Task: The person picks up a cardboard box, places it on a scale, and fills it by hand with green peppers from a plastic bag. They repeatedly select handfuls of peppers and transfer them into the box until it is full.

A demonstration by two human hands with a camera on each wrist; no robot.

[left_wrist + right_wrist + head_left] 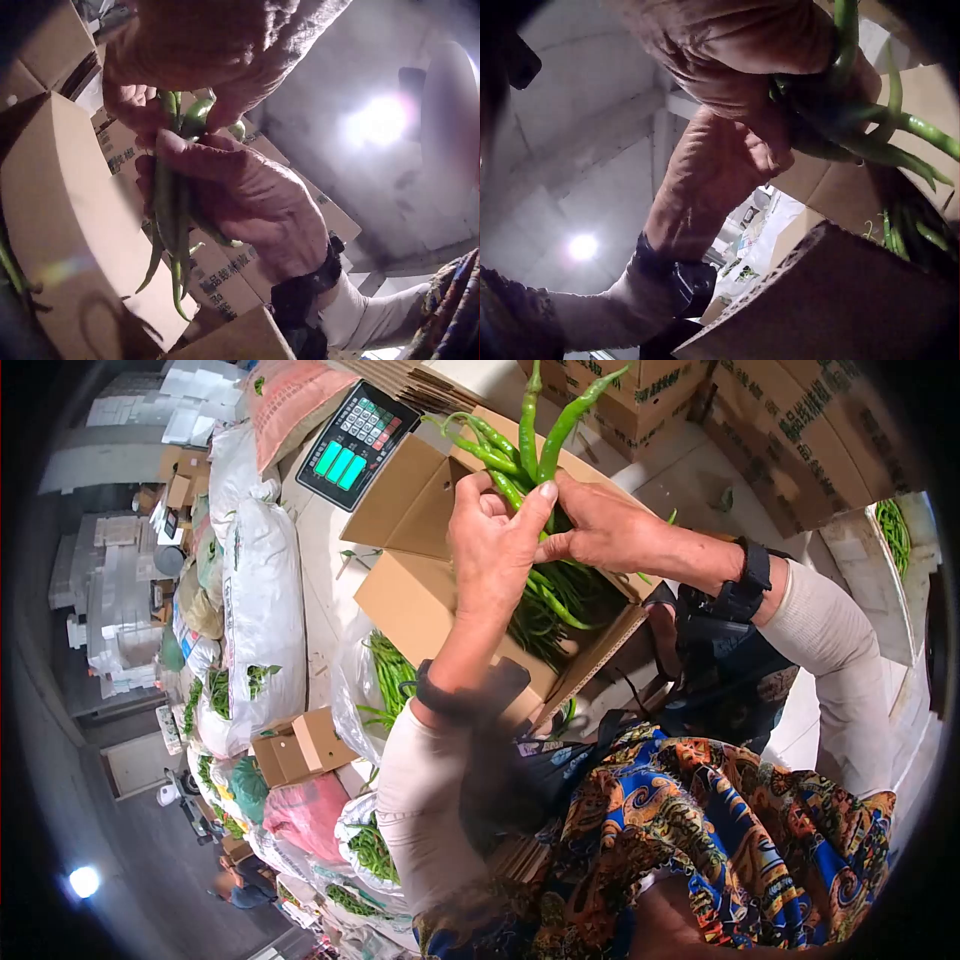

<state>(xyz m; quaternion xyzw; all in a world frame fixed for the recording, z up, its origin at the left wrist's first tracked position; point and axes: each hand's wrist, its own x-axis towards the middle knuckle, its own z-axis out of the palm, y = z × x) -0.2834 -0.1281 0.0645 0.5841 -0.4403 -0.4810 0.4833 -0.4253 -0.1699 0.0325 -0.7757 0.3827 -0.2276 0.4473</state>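
A bunch of long green peppers [528, 430] is held upright in the upper centre of the head view, above an open cardboard box [420, 600]. The bunch is gripped by both hands. The left hand [490, 545] is curled round it from the left of the frame, and the right hand [600, 530] is closed on it from the right. The middle of the bunch is hidden behind the fingers, so only the tips above and the ends below can be seen.

More peppers [555, 600] lie inside the box, partly covered by the hands and a flap. A weighing scale [355, 445] sits at the upper left, with its edge cut off behind the box. White sacks [262, 610] are piled along the left, and their contents are hard to make out.

Only the head view shows the box interior, the scale and the sacks. The left wrist view looks up from below, and there the lower ends of the peppers are seen hanging beneath the right hand. In the right wrist view the left hand is seen from beneath, against a ceiling light, with the peppers cut off at the upper right.
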